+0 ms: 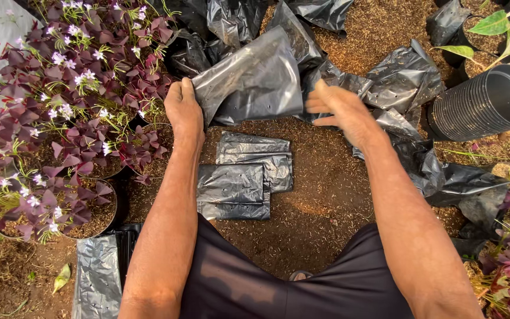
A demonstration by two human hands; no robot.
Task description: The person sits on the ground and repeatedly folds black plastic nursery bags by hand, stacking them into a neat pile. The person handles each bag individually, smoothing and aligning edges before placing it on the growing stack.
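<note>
Gripping black grow bag (255, 82) w/ left hand (183, 109), clamped on its edge | right hand (340, 109) open, blurred, just beside bag | folded bags (244, 177) on ground below | step: prob. flattening bag; next needs right-hand grip.

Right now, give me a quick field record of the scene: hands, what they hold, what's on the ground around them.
left hand: grips the edge of a black plastic grow bag
right hand: open, blurred, beside the bag's right edge; contact unclear
flat bags: folded pile on the ground between the forearms
loose bags: crumpled heap behind and to the right
stacked black pots: lying on their side, far right
purple-leaved plants: potted, flowering, left
ground: brown husk mulch
</note>
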